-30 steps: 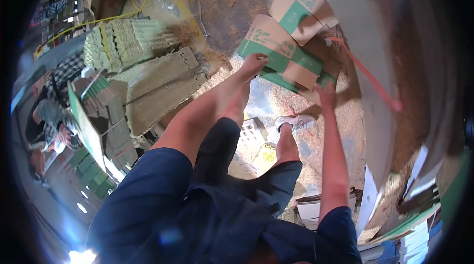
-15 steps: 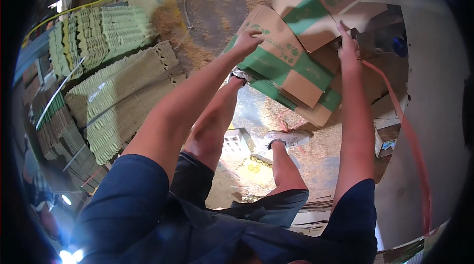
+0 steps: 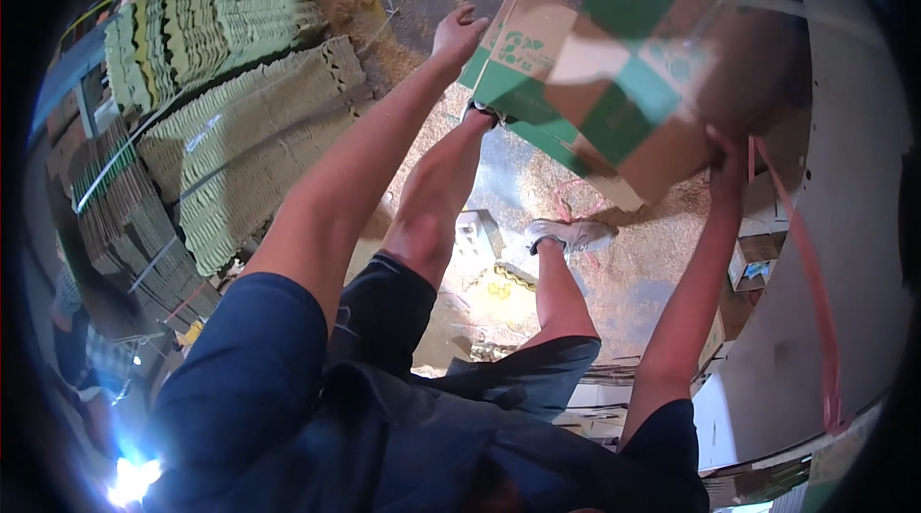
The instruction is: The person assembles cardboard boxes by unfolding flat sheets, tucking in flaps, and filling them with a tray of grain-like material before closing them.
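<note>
Flattened cardboard boxes printed in brown and green lie in a stack on the floor ahead of me. The upper flattened cardboard box [image 3: 662, 81] is smeared by motion, its near corner over the lower flattened box [image 3: 532, 38]. At that upper box's lower right edge is my right hand [image 3: 729, 160], closed round the cardboard, with the fingers partly hidden beneath it. My left hand [image 3: 460, 36] hovers just off the lower box's left edge, fingers loosely apart and holding nothing.
To the left stand stacks of moulded pulp egg trays [image 3: 206, 33] and strapped bundles of cardboard [image 3: 129, 225]. A pink strap [image 3: 804, 287] hangs along a grey panel [image 3: 854, 225] on the right. Between my feet lies a small white crate-like piece [image 3: 472, 239]. Sawdust covers parts of the floor.
The upper flattened box has moved toward me and rightward with my right hand, covering more of the lower one. My left hand has shifted left, off the cardboard.
</note>
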Demonstrator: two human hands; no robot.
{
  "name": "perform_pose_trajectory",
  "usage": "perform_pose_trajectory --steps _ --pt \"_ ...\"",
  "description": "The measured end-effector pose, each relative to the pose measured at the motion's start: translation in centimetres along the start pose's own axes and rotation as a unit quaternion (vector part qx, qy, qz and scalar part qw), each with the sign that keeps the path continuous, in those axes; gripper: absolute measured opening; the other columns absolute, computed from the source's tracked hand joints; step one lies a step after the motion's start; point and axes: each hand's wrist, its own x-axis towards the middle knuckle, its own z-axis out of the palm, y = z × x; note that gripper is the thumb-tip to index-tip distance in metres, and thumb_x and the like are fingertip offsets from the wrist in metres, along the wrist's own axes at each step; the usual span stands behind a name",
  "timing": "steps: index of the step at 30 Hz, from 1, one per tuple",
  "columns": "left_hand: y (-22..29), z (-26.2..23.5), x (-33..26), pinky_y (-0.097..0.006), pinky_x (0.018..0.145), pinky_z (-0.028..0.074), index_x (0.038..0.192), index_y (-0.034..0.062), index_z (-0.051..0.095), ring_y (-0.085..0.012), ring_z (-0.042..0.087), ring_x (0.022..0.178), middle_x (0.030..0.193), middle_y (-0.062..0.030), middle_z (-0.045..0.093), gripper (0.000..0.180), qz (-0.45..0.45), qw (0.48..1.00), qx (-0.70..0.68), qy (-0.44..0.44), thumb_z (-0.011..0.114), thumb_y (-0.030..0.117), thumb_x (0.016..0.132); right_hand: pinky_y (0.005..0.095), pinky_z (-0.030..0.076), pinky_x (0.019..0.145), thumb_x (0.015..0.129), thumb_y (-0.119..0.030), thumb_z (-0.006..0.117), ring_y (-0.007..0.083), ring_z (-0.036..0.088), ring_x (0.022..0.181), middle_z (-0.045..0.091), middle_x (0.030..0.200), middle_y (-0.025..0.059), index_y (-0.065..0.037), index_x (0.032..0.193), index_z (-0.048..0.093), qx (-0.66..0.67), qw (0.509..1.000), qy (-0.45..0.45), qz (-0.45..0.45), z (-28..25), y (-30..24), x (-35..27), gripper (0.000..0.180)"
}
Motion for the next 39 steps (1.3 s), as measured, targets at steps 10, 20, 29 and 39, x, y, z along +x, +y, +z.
perform_pose_trajectory --steps 10,20,29,39 --pt "-4.6 0.2 0.1 -0.036 0.103 0.042 0.147 -0.0038 0.036 -0.0316 0.055 0.125 0.138 -0.0240 0.053 0.087 -0.089 0.988 0.093 -0.083 0.067 0.048 0.084 0.0300 0.050 0.082 0.059 -0.010 0.073 0.0181 0.062 0.087 0.068 0.096 0.0070 0.002 0.113 0.064 -0.204 0.935 -0.210 0.201 -1.0 -1.9 -1.0 0.056" --pt "-7.0 2.8 2.3 -0.037 0.105 0.039 0.145 0.0000 0.039 -0.0277 0.053 0.123 0.133 -0.0210 0.055 0.089 -0.083 0.988 0.080 -0.102 0.064 0.060 0.085 0.0369 0.049 0.093 0.060 -0.015 0.080 0.0290 0.064 0.105 0.066 0.116 0.0178 0.001 0.126 0.058 -0.444 0.829 -0.329 0.092 7.9 9.0 12.7 0.071" --pt "-7.2 1.9 4.5 -0.037 0.084 0.054 0.118 -0.0044 0.061 -0.0303 0.068 0.097 0.106 -0.0201 0.068 0.092 -0.032 0.936 0.326 -0.128 0.085 0.061 0.058 0.0452 0.037 0.110 0.072 -0.045 0.079 0.0362 0.043 0.133 0.044 0.142 0.0263 -0.001 0.139 0.046 -0.500 0.860 0.103 -0.004 4.8 20.3 1.4 0.086" --pt "-8.9 5.6 4.3 -0.038 0.098 0.048 0.131 0.0038 0.058 -0.0291 0.062 0.111 0.121 -0.0154 0.066 0.086 -0.083 0.901 0.242 -0.350 0.086 0.052 0.065 0.0373 0.043 0.098 0.087 -0.063 0.062 0.0216 0.052 0.120 0.052 0.135 0.0045 -0.005 0.138 0.047 0.115 0.904 0.095 0.400 -5.4 25.5 -3.8 0.078"
